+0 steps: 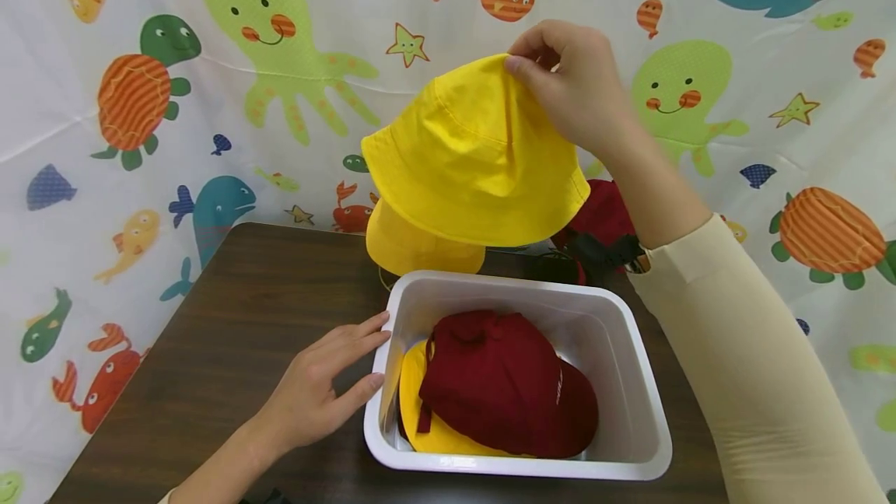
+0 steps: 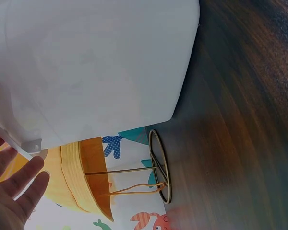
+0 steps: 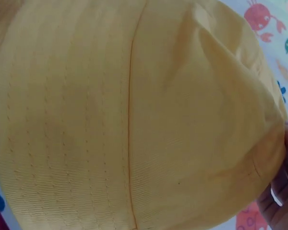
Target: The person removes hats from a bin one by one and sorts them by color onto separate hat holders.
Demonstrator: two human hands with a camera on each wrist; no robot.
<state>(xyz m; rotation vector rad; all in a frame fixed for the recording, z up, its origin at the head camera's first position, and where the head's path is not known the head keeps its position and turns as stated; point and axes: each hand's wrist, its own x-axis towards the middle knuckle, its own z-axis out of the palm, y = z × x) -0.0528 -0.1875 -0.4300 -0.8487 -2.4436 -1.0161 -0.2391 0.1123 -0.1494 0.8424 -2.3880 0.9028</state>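
Observation:
My right hand (image 1: 581,84) pinches a yellow bucket hat (image 1: 476,154) by the top of its crown, holding it up with the brim hanging down. In the right wrist view the hat's stitched brim and crown fill most of the picture. My left hand (image 1: 318,383) has its fingers extended, fingertips at the left rim of a white plastic bin (image 1: 633,379). Inside the bin a dark red baseball cap (image 1: 497,379) lies over a yellow hat (image 1: 448,438). Behind the bin, another yellow hat (image 1: 420,243) sits on a wire stand (image 2: 158,167), partly covered by the raised hat.
At the back right another dark red cap (image 1: 605,212) is partly hidden by my right arm. The dark wooden table (image 1: 280,294) extends left of the bin. Close behind it hangs a white curtain (image 1: 315,169) printed with sea animals.

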